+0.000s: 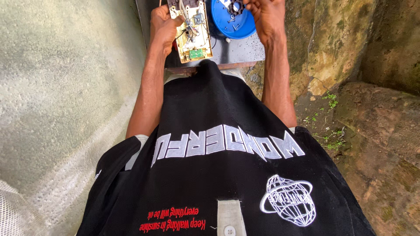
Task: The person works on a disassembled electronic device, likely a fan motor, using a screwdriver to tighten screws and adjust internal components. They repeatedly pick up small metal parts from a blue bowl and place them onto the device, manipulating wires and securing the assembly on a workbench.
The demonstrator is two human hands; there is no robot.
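Pale rough concrete is filling the left side, a wall (57,83) running down beside the person. Moving right, the left hand (162,24) is curling around the edge of a tan rectangular circuit board (194,35), fingers wrapped behind it and thumb on the rim, apparently tilting its wired face up toward the camera so the parts are showing. A small green module (196,53) is sitting at the board's near end, with thin dark and pale wires (189,27) bunching in the middle. The board is resting over a dark grey tabletop (238,48) at the top of the view. Next along, a round blue plastic lid-shaped disc (234,22) is lying flat on that top, just beside the board. The right hand (267,15) is hovering at the disc's far rim, fingers bent and close together; whether it is pinching anything I cannot tell. Below, a black shirt (227,175) is carrying white block lettering, a white globe outline and small red script. Mossy brown stone (350,52) is closing the right.
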